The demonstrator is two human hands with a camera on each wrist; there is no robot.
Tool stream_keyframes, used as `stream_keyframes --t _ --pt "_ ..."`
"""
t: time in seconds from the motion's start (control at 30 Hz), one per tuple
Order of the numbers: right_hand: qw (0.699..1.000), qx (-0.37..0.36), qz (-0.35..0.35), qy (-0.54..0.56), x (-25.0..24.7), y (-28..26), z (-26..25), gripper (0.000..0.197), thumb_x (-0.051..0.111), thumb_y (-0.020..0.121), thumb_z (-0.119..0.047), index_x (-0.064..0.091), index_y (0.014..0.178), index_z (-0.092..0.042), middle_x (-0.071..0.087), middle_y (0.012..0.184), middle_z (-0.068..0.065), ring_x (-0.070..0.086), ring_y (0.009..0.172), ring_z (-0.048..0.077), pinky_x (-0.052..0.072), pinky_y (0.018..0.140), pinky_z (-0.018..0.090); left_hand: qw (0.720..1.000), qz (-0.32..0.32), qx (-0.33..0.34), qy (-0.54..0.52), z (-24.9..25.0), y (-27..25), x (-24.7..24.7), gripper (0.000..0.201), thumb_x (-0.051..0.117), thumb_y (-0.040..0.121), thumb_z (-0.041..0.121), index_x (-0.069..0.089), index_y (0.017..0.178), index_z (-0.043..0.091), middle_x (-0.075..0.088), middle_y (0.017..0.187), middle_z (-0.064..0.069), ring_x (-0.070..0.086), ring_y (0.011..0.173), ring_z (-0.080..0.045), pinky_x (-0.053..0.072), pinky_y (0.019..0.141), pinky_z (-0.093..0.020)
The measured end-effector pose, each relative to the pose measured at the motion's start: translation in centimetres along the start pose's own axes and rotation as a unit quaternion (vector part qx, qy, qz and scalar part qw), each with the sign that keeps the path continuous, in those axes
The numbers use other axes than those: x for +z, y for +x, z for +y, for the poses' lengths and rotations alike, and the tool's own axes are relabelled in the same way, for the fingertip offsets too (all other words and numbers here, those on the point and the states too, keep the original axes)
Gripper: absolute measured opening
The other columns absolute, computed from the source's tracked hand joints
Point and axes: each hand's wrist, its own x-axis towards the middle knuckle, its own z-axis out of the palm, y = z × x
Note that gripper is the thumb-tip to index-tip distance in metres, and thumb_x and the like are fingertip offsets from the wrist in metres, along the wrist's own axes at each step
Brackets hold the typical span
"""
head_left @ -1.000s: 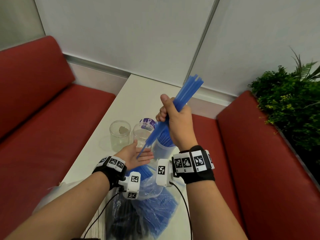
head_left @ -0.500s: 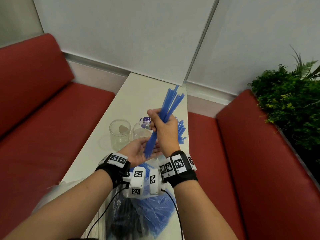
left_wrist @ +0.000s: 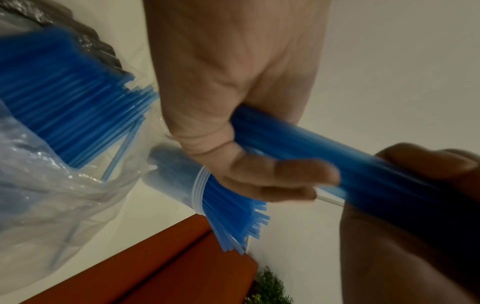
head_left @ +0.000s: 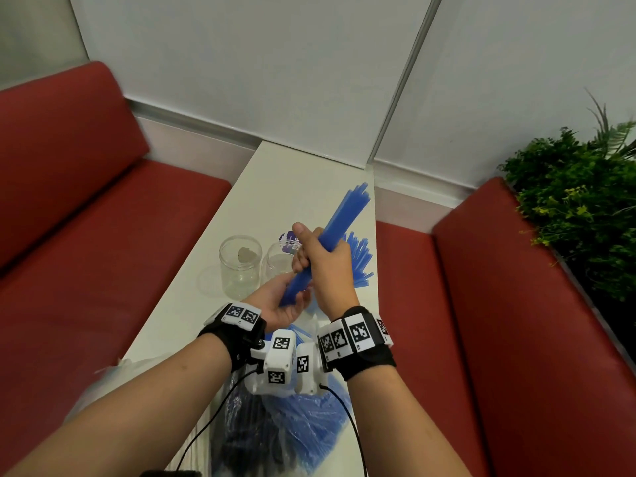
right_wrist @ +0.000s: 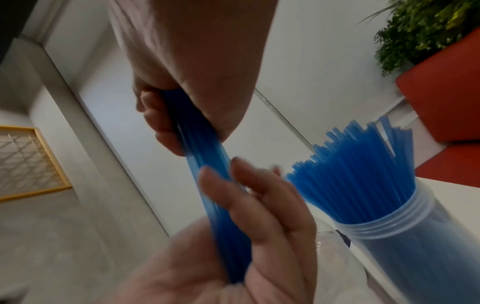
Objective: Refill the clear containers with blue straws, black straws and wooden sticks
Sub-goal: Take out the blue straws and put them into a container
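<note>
Blue straws (head_left: pixel 339 220) form a tight bundle held in the right hand (head_left: pixel 325 266), whose fingers and thumb wrap fully round its middle. The bundle's long axis tilts: upper ends up and to the right, lower ends down and to the left, butting into the palm of the left hand (head_left: pixel 284 301), which cups them with loosely bent fingers. The step in hand appears to be squaring the lower ends.

The clear container (right_wrist: pixel 405 226) already stocked with blue straws stands on the white table (head_left: pixel 275 187) just right of and beyond the right hand, which is the nearer hand. Insertion calls for the bundle to be brought upright over that mouth. The fanned straws leave little free opening. Two empty jars (head_left: pixel 241 266) stand to the left; the supply bag (head_left: pixel 299 425) lies below the wrists.
</note>
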Motion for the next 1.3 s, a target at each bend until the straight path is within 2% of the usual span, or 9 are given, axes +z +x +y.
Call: stream_keyframes --t 0.13,0.3,0.4,0.53,0.6,0.73,0.97,1.07,1.3 --pt "0.999 0.0 -0.032 -0.015 -0.6 -0.2 0.6 0.039 0.078 0.088 -0.035 0.052 0.061 -0.023 0.049 0.055 0.002 0.053 0.059 0.022 0.048 0.064 0.032 0.999 0.001 -0.03 0.03 -0.1 0.6 -1.6 0.03 0.046 0.099 0.027 0.05 0.076 0.009 0.048 0.052 -0.004 0.035 0.027 -0.006 0.018 0.022 -0.014" --pt "0.997 -0.017 -0.046 0.055 -2.9 0.8 -0.7 0.035 0.076 0.092 -0.032 0.056 0.063 -0.024 0.051 0.059 0.003 0.049 0.054 0.02 0.049 0.065 0.034 0.993 0.068 0.025 0.088 -0.5 1.3 -3.5 0.018 0.048 0.099 0.018 0.051 0.084 0.008 0.041 0.057 -0.003 0.029 0.028 -0.005 0.014 0.023 -0.013" --pt "0.999 -0.009 -0.028 0.046 -4.2 1.6 -0.6 0.039 0.076 0.09 -0.037 0.053 0.063 -0.021 0.048 0.058 0.003 0.046 0.053 0.019 0.049 0.063 0.034 0.982 0.12 0.07 0.128 -0.8 2.2 -4.1 0.023 0.045 0.1 0.017 0.049 0.081 0.007 0.047 0.059 -0.007 0.038 0.034 -0.009 0.026 0.028 -0.015" --pt "0.998 -0.012 0.049 -0.023 -6.5 2.9 -0.3 0.041 0.078 0.088 -0.04 0.054 0.06 -0.023 0.052 0.057 0.005 0.049 0.054 0.02 0.049 0.061 0.032 0.936 0.188 0.097 0.281 -1.4 3.2 -5.1 0.026 0.046 0.102 0.016 0.057 0.082 0.003 0.059 0.079 -0.014 0.057 0.067 -0.022 0.049 0.065 -0.029" --pt "0.994 -0.018 0.078 -0.069 -7.6 3.9 -0.7 0.042 0.077 0.087 -0.044 0.054 0.057 -0.026 0.055 0.057 0.006 0.051 0.054 0.019 0.049 0.061 0.03 0.859 0.211 0.144 0.443 -1.4 3.5 -5.6 0.019 0.052 0.097 0.009 0.062 0.083 0.002 0.063 0.084 -0.016 0.059 0.071 -0.023 0.05 0.071 -0.031" --pt "0.985 -0.047 0.104 -0.126 -8.7 5.8 -1.5 0.045 0.073 0.089 -0.048 0.058 0.052 -0.026 0.057 0.057 0.005 0.052 0.057 0.021 0.049 0.06 0.026 0.614 0.197 0.242 0.725 -1.5 4.0 -6.4 0.026 0.049 0.096 0.006 0.07 0.112 0.005 0.068 0.115 -0.01 0.063 0.106 -0.024 0.047 0.096 -0.03" --pt "0.979 -0.051 0.122 -0.155 -8.7 7.3 0.2 0.046 0.072 0.092 -0.044 0.055 0.053 -0.026 0.055 0.058 0.005 0.047 0.058 0.022 0.046 0.059 0.026 0.275 0.114 0.131 0.946 -2.6 6.5 -7.3 0.039 0.044 0.094 0.003 0.051 0.131 0.009 0.053 0.132 -0.008 0.046 0.126 -0.023 0.036 0.108 -0.036" --pt "0.978 -0.034 0.124 -0.163 -8.7 7.3 2.0 0.045 0.073 0.092 -0.04 0.056 0.054 -0.024 0.058 0.058 0.002 0.051 0.057 0.017 0.047 0.064 0.025 0.21 0.147 0.093 0.962 -3.1 7.2 -7.6 0.04 0.042 0.097 0.012 0.043 0.137 0.01 0.048 0.138 -0.006 0.036 0.135 -0.022 0.019 0.117 -0.047" --pt "0.979 0.016 0.128 -0.161 -8.9 7.1 5.1 0.04 0.077 0.09 -0.037 0.06 0.056 -0.021 0.061 0.06 -0.001 0.055 0.06 0.014 0.048 0.065 0.03 0.177 0.169 0.064 0.967 -2.9 8.0 -7.4 0.038 0.04 0.101 0.025 0.043 0.137 0.014 0.05 0.136 -0.004 0.044 0.126 -0.025 0.021 0.11 -0.055"
